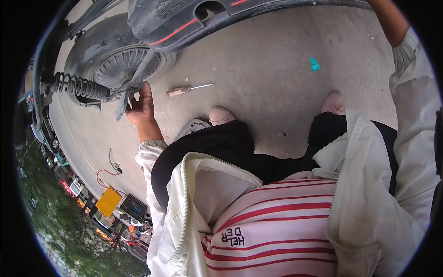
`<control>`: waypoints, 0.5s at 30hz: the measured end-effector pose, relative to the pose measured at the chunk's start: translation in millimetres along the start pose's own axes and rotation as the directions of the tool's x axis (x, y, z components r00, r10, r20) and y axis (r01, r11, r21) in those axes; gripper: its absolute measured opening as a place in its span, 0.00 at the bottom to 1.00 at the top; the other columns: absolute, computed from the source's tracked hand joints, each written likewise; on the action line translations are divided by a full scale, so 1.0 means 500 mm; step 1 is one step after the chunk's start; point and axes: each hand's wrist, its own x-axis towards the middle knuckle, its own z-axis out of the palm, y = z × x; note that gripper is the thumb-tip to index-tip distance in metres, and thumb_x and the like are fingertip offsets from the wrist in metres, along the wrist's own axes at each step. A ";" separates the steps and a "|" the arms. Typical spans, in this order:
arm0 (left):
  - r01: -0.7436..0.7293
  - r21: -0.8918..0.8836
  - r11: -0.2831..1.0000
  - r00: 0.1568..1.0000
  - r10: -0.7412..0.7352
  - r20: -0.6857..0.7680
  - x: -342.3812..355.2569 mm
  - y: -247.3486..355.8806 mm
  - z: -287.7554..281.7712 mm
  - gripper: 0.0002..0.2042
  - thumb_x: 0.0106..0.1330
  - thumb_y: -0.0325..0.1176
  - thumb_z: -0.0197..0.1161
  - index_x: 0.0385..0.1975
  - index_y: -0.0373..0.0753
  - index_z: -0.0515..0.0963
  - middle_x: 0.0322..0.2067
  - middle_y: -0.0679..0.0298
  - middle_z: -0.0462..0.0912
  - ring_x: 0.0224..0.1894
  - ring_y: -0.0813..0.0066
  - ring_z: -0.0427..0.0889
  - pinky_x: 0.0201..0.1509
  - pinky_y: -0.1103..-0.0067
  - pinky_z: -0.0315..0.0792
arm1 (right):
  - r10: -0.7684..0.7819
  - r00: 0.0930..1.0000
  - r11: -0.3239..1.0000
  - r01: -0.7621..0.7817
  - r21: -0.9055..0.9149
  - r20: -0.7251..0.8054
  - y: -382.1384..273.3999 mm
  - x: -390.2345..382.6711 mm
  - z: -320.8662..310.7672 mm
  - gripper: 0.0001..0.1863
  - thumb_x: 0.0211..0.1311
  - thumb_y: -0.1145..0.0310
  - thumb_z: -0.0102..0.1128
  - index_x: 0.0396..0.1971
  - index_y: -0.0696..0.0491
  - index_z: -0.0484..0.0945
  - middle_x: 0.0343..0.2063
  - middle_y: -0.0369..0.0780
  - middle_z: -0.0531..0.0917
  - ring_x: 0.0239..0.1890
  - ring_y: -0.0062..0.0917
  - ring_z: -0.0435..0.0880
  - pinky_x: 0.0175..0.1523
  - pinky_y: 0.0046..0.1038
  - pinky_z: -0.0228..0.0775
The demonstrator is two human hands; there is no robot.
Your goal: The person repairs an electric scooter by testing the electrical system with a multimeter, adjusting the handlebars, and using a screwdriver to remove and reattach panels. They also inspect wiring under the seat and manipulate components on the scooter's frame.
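Reaching to a dusty black-and-red scooter (173, 16), a bare left hand (141, 112) curls at the grey metal bracket (122, 106) beside the finned dark wheel (110, 64), its hold unclear, risking a pinch should that wheel suddenly turn, the right hand out of view.

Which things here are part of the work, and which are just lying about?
Likely part of the work:
wheel, with the left hand near its hub
coil spring
screwdriver on the ground nearby

Probably just lying about:
teal scrap
yellow panel
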 end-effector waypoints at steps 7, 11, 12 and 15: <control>0.151 -0.263 0.953 0.987 -0.129 0.099 0.068 -0.066 0.012 0.24 0.64 0.48 0.57 0.51 0.35 0.70 0.50 0.55 0.79 0.50 0.55 0.78 0.50 0.59 0.71 | 0.134 0.990 0.991 -0.132 0.037 -0.039 -0.037 0.012 -0.034 0.10 0.64 0.69 0.56 0.38 0.60 0.80 0.28 0.35 0.82 0.32 0.16 0.76 0.40 0.23 0.70; 0.142 -0.302 0.943 0.980 -0.091 0.179 0.039 -0.089 0.012 0.29 0.68 0.54 0.47 0.56 0.33 0.69 0.53 0.54 0.78 0.54 0.55 0.76 0.55 0.61 0.68 | 0.040 0.999 0.995 -0.041 -0.086 -0.013 -0.016 -0.006 -0.029 0.10 0.67 0.69 0.52 0.41 0.60 0.78 0.34 0.38 0.80 0.38 0.23 0.77 0.48 0.23 0.67; 0.154 -0.327 0.932 0.971 -0.082 0.223 0.047 -0.084 -0.011 0.28 0.69 0.54 0.46 0.55 0.34 0.71 0.52 0.54 0.79 0.54 0.56 0.76 0.55 0.62 0.69 | 0.007 0.999 0.994 -0.003 -0.113 0.035 -0.027 0.005 -0.031 0.11 0.68 0.68 0.52 0.40 0.61 0.77 0.35 0.37 0.80 0.39 0.22 0.76 0.50 0.22 0.66; 0.156 -0.328 0.932 0.955 -0.057 0.292 0.054 -0.104 -0.037 0.27 0.71 0.54 0.43 0.51 0.35 0.74 0.49 0.54 0.81 0.51 0.58 0.78 0.52 0.64 0.70 | 0.021 0.999 0.995 -0.025 -0.093 -0.041 -0.041 0.000 -0.029 0.10 0.65 0.71 0.54 0.39 0.61 0.78 0.35 0.41 0.80 0.40 0.28 0.78 0.47 0.26 0.69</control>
